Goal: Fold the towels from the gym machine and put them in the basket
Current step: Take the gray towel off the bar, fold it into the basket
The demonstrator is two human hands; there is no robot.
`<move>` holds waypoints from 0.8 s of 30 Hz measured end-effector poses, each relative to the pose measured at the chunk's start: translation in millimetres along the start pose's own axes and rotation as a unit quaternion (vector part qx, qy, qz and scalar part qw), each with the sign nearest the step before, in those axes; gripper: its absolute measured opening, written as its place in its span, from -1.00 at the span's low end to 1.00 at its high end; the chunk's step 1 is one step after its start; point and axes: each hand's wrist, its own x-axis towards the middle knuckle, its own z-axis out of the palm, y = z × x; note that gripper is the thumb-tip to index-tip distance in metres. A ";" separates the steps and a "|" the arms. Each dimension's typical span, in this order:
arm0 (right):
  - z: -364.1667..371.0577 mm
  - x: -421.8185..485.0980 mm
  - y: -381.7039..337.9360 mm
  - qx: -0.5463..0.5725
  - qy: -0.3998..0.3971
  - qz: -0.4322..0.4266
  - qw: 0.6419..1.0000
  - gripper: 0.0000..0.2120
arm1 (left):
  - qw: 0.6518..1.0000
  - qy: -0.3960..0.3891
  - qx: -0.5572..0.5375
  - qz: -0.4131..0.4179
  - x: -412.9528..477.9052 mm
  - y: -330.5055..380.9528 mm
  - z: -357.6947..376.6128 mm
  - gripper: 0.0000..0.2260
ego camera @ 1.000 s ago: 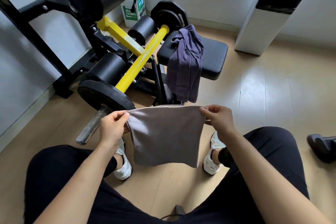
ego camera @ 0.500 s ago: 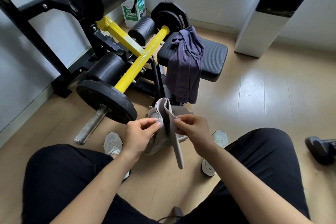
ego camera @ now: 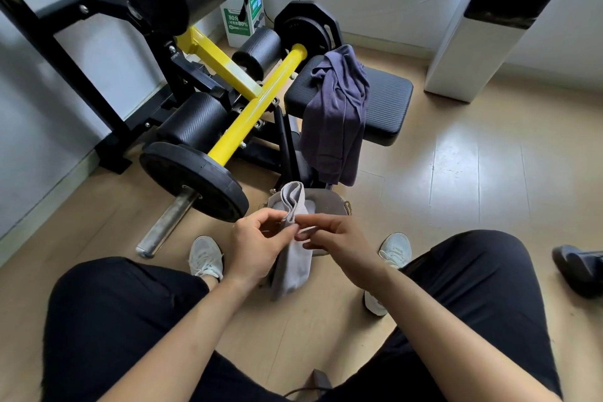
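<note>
**Item: grey towel, held over the basket**

- Grey towel [ego camera: 291, 268]: gathered into a narrow vertical strip, top end looped over, lower end hanging free between the person's knees. It is in front of the basket and above the floor.
- Left hand [ego camera: 257, 248]: thumb and fingers pinching the strip's left side at mid-height.
- Right hand [ego camera: 339, 245]: fingers curled, fingertips pinching the strip's right edge, just beside the left hand.
- Basket [ego camera: 329, 196]: grey-brown, on the floor [ego camera: 456, 189] between two white shoes, partly hidden behind the towel. Contents cannot be made out.
- Purple towel [ego camera: 336, 117]: unfolded, draped over the left edge of the machine's black seat pad [ego camera: 388, 101], hanging down towards the basket.
- Gym machine: yellow bar [ego camera: 254, 111], black weight plate [ego camera: 192, 179] on its near end.
</note>
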 end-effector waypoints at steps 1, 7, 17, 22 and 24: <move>-2.2 1.1 -0.5 -0.019 0.006 -0.015 1.000 -0.63 | 1.000 0.006 0.001 0.005 1.2 -0.6 -1.9 -0.89; -37.2 20.9 1.3 -0.148 0.101 -0.014 0.984 -0.39 | 0.995 -0.098 0.014 0.024 3.8 3.9 -22.8 -0.90; -53.5 33.1 -2.8 -0.097 -0.030 -0.004 0.995 -0.80 | 0.997 -0.069 0.037 0.017 16.0 -4.7 -48.5 -0.87; -44.0 23.9 -9.3 -0.070 -0.033 -0.046 0.996 -0.86 | 0.998 -0.040 0.054 -0.019 18.7 -6.8 -47.8 -0.92; -39.7 20.2 -11.1 -0.073 -0.041 -0.061 0.995 -0.89 | 0.994 -0.087 0.064 -0.027 18.0 -4.7 -49.6 -0.81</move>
